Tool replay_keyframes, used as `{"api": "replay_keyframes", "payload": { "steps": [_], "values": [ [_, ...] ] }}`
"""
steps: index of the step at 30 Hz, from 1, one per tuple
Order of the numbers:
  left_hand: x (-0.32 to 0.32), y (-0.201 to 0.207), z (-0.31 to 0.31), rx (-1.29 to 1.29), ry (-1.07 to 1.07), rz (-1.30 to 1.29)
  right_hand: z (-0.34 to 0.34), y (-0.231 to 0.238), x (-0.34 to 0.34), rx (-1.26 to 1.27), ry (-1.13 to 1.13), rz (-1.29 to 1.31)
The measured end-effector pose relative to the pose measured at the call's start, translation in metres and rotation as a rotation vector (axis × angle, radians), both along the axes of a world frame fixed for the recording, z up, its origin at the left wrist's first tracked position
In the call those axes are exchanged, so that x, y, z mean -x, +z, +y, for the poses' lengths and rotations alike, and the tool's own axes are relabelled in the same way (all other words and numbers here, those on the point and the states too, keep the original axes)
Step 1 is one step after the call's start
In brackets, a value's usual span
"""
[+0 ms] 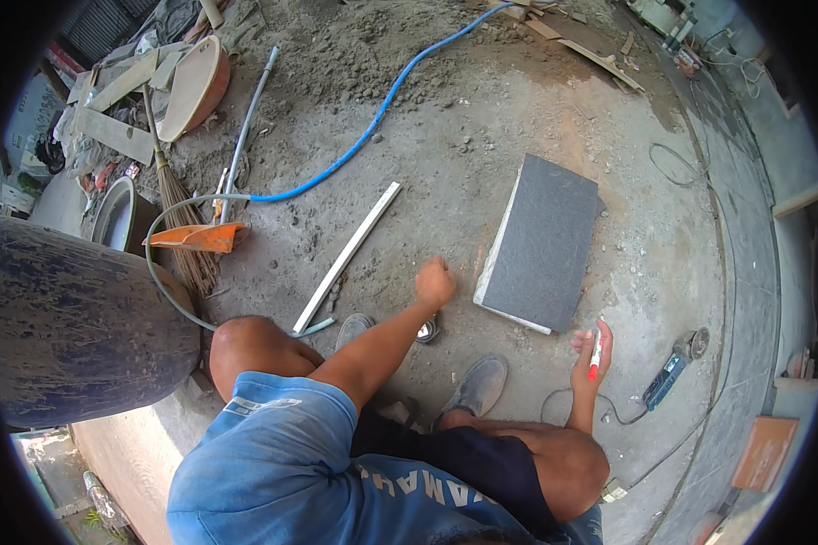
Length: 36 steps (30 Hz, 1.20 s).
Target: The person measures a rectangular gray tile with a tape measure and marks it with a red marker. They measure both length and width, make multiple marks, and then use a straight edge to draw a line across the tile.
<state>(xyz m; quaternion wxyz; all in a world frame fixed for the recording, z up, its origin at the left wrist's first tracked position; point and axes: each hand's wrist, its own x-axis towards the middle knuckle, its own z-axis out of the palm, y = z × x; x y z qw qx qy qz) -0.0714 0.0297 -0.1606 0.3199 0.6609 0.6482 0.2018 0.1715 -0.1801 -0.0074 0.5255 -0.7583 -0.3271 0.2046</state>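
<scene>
My left hand (pixel 436 283) is closed above the concrete, left of the dark grey tile (pixel 545 236); whatever its fingers hold, if anything, is hidden. My right hand (pixel 583 361) holds a white and red marker (pixel 595 356), upright between thumb and fingers, just off the tile's near right corner. The rectangular tile lies flat on the ground, with pale, rough edges on its left and near sides. Under my left forearm, a small round object (pixel 427 329) sits by my shoe, partly covered. A white straight bar (pixel 347 258) lies to the left of my left hand.
An angle grinder (pixel 669 374) with its cord lies to the right. A blue hose (pixel 373 127) curves across the ground. On the left stand a large dark drum (pixel 82 322), an orange dustpan (pixel 198 238), a broom (pixel 174 195) and a basin (pixel 200 86).
</scene>
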Motion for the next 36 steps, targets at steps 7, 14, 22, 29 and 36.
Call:
{"api": "replay_keyframes", "payload": {
  "steps": [7, 14, 22, 29, 36],
  "values": [
    [-0.075, 0.126, 0.024, 0.036, -0.277, -0.868, 0.070, 0.094, 0.004, 0.598, 0.525, -0.369],
    [-0.082, 0.270, 0.016, 0.272, -0.813, -1.114, 0.113, 0.149, 0.023, 0.551, 0.709, -0.439],
    [-0.048, 0.274, 0.037, 0.332, -0.911, -1.100, 0.123, 0.150, 0.045, 0.519, 0.899, -0.412],
    [-0.076, 0.278, 0.005, 0.000, -0.749, -1.180, 0.106, 0.145, 0.041, 0.297, 0.628, -0.310],
    [-0.063, 0.286, 0.007, -0.143, -0.702, -1.141, 0.115, 0.156, 0.047, 0.236, 0.704, -0.324]
  ]
}}
